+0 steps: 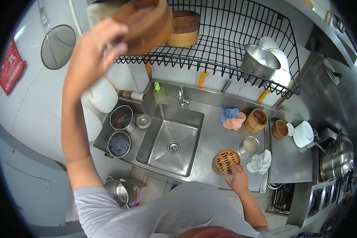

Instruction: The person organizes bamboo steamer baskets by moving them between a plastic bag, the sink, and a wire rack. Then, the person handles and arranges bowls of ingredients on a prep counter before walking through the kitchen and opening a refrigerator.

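Note:
My left hand (93, 51) is raised to the hanging rack, thumb and fingers closed around the side of a brown bamboo steamer (148, 29). That steamer is tilted and slightly blurred, in front of a second two-toned steamer (184, 29) standing in the rack. Down on the steel counter, my right hand (238, 178) grips the near right rim of a round bamboo steamer with a slatted base (227, 160). Beside it stand a metal cup of cloudy liquid (249, 146) and a crumpled white cloth (260, 162).
The black wire rack (222, 65) overhangs the counter, holding a metal pot (260, 61) and white dishes. Below are a steel sink (168, 144) with a faucet (182, 96), two metal pots at its left, blue and pink cloths (232, 118), more steamers (256, 120) and stacked white bowls (302, 134).

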A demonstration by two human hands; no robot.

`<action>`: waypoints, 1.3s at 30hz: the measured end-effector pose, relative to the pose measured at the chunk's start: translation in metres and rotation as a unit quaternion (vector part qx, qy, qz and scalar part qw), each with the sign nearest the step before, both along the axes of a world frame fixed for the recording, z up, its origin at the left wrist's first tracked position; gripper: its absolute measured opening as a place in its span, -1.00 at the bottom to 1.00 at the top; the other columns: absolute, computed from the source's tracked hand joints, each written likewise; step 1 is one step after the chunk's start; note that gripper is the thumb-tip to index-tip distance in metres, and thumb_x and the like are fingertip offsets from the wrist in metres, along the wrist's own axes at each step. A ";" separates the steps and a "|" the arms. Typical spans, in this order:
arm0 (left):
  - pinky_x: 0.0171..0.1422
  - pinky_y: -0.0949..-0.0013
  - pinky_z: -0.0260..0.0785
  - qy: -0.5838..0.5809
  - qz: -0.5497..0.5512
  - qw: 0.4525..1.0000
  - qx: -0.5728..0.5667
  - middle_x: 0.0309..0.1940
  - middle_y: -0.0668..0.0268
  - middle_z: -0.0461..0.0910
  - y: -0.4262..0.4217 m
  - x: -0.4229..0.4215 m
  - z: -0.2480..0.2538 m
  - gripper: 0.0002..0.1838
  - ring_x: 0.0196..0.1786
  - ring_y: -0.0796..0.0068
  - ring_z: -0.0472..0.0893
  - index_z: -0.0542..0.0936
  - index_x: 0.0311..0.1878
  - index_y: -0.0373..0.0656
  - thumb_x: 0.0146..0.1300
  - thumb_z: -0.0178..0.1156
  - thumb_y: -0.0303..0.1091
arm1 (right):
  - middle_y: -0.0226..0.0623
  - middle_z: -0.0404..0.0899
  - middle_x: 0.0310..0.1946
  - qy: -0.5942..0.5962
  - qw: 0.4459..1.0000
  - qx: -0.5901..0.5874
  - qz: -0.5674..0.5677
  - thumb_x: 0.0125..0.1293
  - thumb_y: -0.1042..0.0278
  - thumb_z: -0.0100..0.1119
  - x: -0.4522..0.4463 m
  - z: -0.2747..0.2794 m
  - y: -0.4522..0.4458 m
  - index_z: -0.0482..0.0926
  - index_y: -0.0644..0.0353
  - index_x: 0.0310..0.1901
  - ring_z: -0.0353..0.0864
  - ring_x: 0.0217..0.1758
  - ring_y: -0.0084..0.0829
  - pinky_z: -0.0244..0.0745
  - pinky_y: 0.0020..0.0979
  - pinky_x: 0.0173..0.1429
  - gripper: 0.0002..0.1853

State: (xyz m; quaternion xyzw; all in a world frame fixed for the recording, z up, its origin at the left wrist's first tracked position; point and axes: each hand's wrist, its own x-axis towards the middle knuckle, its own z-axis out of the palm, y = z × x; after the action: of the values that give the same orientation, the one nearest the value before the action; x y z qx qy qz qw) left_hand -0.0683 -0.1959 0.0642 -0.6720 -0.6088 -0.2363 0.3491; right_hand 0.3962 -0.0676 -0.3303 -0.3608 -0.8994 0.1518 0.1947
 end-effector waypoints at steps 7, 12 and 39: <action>0.21 0.16 0.53 0.039 0.212 0.974 -0.067 0.09 0.03 0.70 0.172 -0.187 0.074 -0.52 0.12 0.03 0.70 0.63 0.25 -0.11 0.25 0.38 -0.29 | -0.25 0.62 -0.03 -0.019 0.997 0.076 0.008 0.03 0.45 0.49 0.024 -0.053 0.005 0.69 0.23 -0.10 0.56 0.16 -0.05 0.59 -0.12 0.16 -0.66; 0.36 0.08 0.49 -0.017 0.268 0.962 -0.053 0.17 0.02 0.68 0.268 -0.253 0.040 -0.46 0.24 0.00 0.65 0.62 0.32 -0.06 0.24 0.38 -0.23 | -0.23 0.62 -0.06 0.037 0.995 0.068 0.058 0.10 0.51 0.45 0.016 -0.061 0.013 0.67 0.24 -0.16 0.59 0.10 -0.07 0.61 -0.15 0.06 -0.75; -0.04 0.33 0.54 -0.251 -0.154 0.948 0.119 -0.08 0.22 0.69 0.100 -0.039 -0.052 -0.52 -0.20 0.43 0.66 0.62 0.21 -0.19 0.24 0.43 -0.27 | -0.04 0.69 -0.16 0.215 0.888 0.351 0.205 0.18 0.48 0.46 -0.139 0.331 0.050 0.62 0.31 -0.16 0.72 -0.13 -0.02 0.66 -0.20 -0.10 -0.76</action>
State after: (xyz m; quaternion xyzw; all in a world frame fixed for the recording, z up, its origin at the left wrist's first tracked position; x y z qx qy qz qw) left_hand -0.1068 -0.0960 0.0120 -0.6302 -0.5332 -0.5190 0.2215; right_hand 0.2574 -0.0176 0.0006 -0.0348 -0.8838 -0.0637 0.4621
